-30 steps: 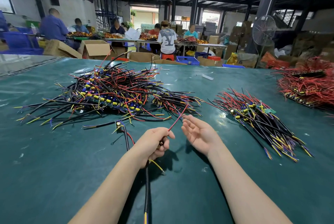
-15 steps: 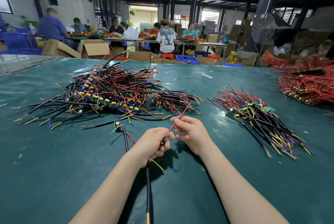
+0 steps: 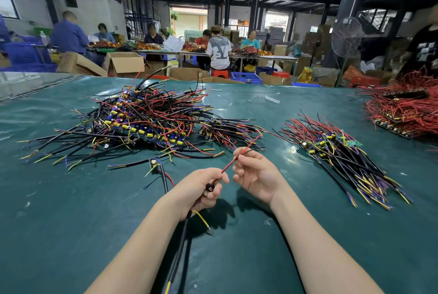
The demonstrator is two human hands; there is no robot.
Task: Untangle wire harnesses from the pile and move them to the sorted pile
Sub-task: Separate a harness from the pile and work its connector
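WORKSHOP FLOOR: A worker's left hand [image 3: 203,189] grips a single wire harness [image 3: 183,229] at its component end. It is held above the green table [image 3: 71,234], just on the near side of the tangled pile [image 3: 147,123] and clear of it.

A second ago the right hand [image 3: 257,175] lay open, palm up, beside the harness's red lead [image 3: 229,165]. Half a second ago it closed on that lead, hard against the left fist. Now its thumb and forefinger pinch the lead farther out. The two hands stand a little apart, with the red stretch between them drawn straight. This reads as a smoothing stroke. The harness looks already free of the tangle, and what remains is likely the carry to the sorted pile [image 3: 339,154], which lies well apart to the tangled pile's right.

The harness's long axis runs on a diagonal. Its black cable [image 3: 175,265] trails from the bottom of the left fist back toward the worker, away from the tangled pile, and shows yellow at the frame's lower edge. The red lead rises the other way, its free tip pointing up toward the tangled pile's right-hand fringe. A short yellow lead [image 3: 201,218] droops below the fist. Another harness [image 3: 163,175] lies loose on the table at the tangled pile's near edge.
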